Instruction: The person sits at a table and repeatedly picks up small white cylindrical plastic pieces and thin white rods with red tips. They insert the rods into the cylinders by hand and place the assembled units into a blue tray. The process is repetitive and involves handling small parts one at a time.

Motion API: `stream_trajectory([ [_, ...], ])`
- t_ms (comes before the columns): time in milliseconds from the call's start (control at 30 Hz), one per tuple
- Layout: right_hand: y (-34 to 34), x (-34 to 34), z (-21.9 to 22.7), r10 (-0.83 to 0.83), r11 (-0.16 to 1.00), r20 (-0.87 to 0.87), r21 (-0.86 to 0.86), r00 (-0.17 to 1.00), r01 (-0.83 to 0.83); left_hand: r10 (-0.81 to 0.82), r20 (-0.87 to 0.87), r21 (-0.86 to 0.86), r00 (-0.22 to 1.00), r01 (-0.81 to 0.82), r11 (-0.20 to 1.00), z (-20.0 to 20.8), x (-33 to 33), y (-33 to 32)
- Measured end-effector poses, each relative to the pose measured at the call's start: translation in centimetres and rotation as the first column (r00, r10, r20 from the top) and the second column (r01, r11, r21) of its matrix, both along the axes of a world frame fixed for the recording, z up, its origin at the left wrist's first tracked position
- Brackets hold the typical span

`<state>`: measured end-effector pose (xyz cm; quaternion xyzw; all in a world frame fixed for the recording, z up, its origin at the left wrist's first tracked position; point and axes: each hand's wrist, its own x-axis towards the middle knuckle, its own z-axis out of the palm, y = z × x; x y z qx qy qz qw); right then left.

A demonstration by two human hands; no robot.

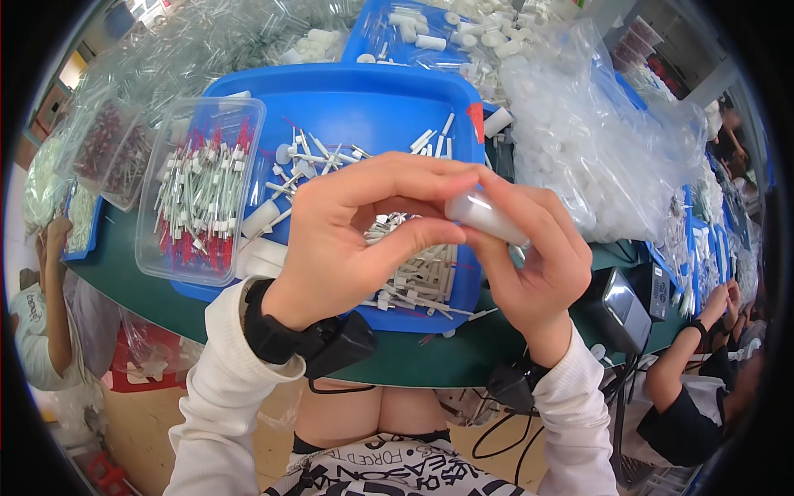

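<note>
My left hand (347, 240) and my right hand (529, 256) meet in front of me above a blue tray (364, 107). Both hands pinch a short white plastic tube (484, 217); the right fingers wrap its right end, the left thumb and forefinger close on its left end. Under the hands in the tray lies a heap of small white sticks (422, 273). More loose white sticks and caps (306, 161) are scattered in the tray's far part. A black band (285, 335) sits on my left wrist.
A clear plastic box (203, 190) of white and red-tipped sticks rests on the tray's left edge. Bags of white caps (595, 140) pile up at the right. Another blue tray (397, 33) stands behind. Co-workers sit at the left (45, 298) and right (703, 364) of the green table (430, 355).
</note>
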<state>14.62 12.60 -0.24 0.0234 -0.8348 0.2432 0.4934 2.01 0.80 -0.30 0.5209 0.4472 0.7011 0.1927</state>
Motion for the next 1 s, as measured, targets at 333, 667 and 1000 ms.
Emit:
stream_trajectory([
  [333, 0.0, 0.2, -0.3, 0.077, 0.979, 0.116, -0.195, 0.99, -0.053, -0.044, 0.181, -0.101, 0.982, 0.063, 0.993, 0.2, -0.2, 0.0],
  [667, -0.7, 0.5, -0.4, 0.266, 0.79, 0.159, -0.601, 0.951, -0.121, 0.096, 0.164, -0.132, 0.982, -0.074, 0.988, -0.1, -0.3, 0.2],
  [1000, 0.0, 0.6, -0.1, 0.096, 0.972, 0.103, -0.225, 0.99, -0.071, 0.054, -0.007, -0.055, 0.999, -0.054, 0.997, -0.3, -0.6, -0.3],
])
